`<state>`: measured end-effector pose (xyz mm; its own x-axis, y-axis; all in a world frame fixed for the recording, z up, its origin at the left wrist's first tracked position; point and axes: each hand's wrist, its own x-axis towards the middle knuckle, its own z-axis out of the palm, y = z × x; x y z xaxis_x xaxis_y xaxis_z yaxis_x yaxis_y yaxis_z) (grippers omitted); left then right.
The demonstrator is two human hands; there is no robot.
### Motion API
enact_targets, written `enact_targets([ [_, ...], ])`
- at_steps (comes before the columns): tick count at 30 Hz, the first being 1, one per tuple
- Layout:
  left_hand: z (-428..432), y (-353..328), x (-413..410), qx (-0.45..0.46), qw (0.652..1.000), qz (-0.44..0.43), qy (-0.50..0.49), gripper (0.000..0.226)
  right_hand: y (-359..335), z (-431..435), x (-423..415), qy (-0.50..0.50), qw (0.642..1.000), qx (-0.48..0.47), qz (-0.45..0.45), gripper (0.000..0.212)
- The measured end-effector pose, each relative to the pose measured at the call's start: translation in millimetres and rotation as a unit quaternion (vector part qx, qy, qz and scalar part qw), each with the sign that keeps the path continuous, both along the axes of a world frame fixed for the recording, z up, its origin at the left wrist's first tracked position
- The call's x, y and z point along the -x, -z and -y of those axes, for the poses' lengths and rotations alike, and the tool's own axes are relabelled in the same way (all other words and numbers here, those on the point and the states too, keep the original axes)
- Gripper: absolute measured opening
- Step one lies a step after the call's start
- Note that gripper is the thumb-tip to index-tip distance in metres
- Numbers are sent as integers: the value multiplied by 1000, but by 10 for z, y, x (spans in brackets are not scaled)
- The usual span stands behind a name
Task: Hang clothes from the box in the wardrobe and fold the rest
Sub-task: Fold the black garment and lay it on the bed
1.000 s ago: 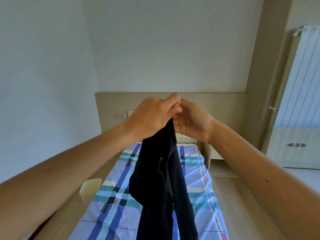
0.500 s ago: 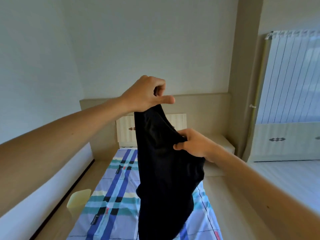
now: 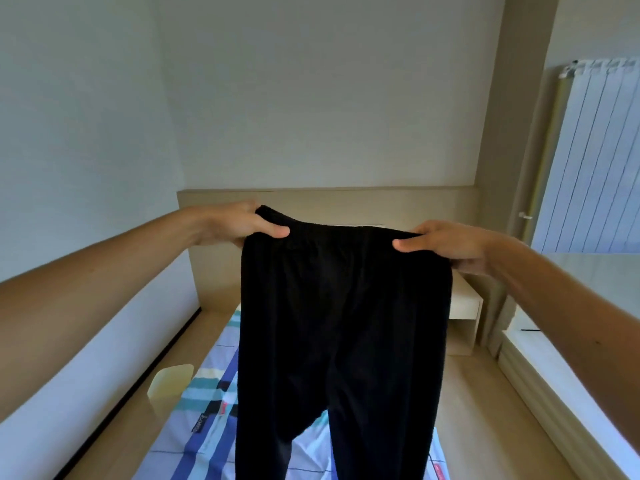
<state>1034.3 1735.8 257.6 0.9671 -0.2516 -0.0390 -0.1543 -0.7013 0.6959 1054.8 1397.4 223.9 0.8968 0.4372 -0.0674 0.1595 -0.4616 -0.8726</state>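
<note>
The fingers (image 3: 273,231) of the left hand (image 3: 239,225) are clenched on one end of the waistband of a pair of black trousers (image 3: 343,323), thumb in front. The right hand (image 3: 446,245) grips the other end the same way. The waistband is stretched wide between them, and the legs hang from the centre down to 6 o'clock, above a bed (image 3: 207,427) with a striped sheet. A beige headboard (image 3: 415,206) stands behind, a nightstand (image 3: 464,306) at 4 o'clock, and a white radiator (image 3: 595,157) at 2 o'clock.
</note>
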Motion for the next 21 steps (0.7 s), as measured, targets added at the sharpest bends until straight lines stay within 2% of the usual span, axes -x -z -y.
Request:
enact_targets([
  [3, 171, 81, 85, 73, 996, -26, -43, 24, 30, -355, 125, 40, 991, -110, -57, 33],
  [6, 465, 118, 201, 97, 993, 21, -58, 26, 36, -760, 271, 8, 975, -208, -74, 23],
  [8, 593, 106, 294, 102, 993, 41, -31, 40, -25, -954, 353, -5, 965, -254, -64, 16],
  [10, 611, 108, 370, 111, 992, 57, 14, 53, -101, -1039, 384, -8, 939, -337, -74, 22],
  [12, 567, 159, 425, 149, 982, 102, 47, 40, -143, -1039, 408, -23, 914, -397, -87, 29],
  [13, 528, 186, 424, 172, 975, 129, 59, 33, -158, -1038, 424, -38, 912, -401, -80, 31],
  [15, 448, 236, 383, 183, 966, 172, 59, 39, -140, -1039, 442, -53, 930, -364, 1, 30],
  [17, 369, 269, 334, 175, 964, 195, 33, 36, -103, -999, 407, 4, 942, -270, 201, 34],
  [18, 328, 286, 309, 182, 964, 194, 27, 34, -76, -959, 345, 54, 929, -211, 300, 43],
  [19, 297, 310, 293, 194, 963, 187, 26, 32, -36, -917, 261, 82, 921, -165, 344, 60],
  [20, 285, 332, 285, 204, 962, 182, 28, 32, 4, -870, 196, 67, 933, -138, 326, 80],
  [21, 277, 363, 283, 210, 961, 180, 30, 31, 52, -852, 153, 18, 958, -146, 246, 98],
])
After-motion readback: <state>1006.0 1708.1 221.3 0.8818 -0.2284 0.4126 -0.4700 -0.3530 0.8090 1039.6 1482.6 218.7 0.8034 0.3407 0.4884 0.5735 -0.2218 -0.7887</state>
